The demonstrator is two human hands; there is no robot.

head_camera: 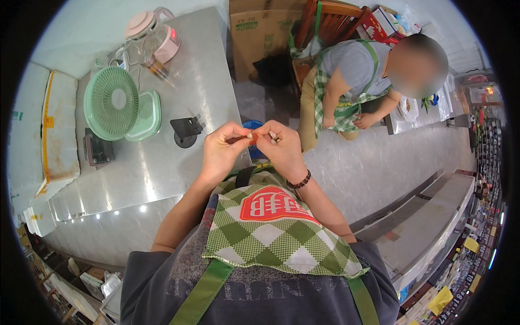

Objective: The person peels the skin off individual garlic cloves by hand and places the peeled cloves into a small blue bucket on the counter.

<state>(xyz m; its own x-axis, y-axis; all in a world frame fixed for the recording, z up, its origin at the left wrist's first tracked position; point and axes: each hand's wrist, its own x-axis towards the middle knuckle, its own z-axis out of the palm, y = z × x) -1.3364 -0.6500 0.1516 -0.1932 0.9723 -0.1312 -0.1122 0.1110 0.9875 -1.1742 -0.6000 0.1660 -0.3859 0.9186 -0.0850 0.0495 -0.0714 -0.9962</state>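
My left hand (221, 152) and my right hand (283, 151) meet fingertip to fingertip above the apron. Between the left thumb and forefinger is a small pale piece (250, 135), perhaps a garlic clove. Several similar pale pieces (274, 138) lie in the curled fingers of my right hand. An orange-red bit (254, 139) shows where the fingertips meet; what it is I cannot tell. Directly below the hands, a blue object (255, 153) is mostly hidden by them.
On the steel table (162, 174) at left are a green colander (111, 103), a green-rimmed lid (148, 115), a black stand (186, 132) and a pink electric kettle (156, 36). A person (353, 77) in a checked apron sits at upper right. A cardboard box (264, 36) stands behind.
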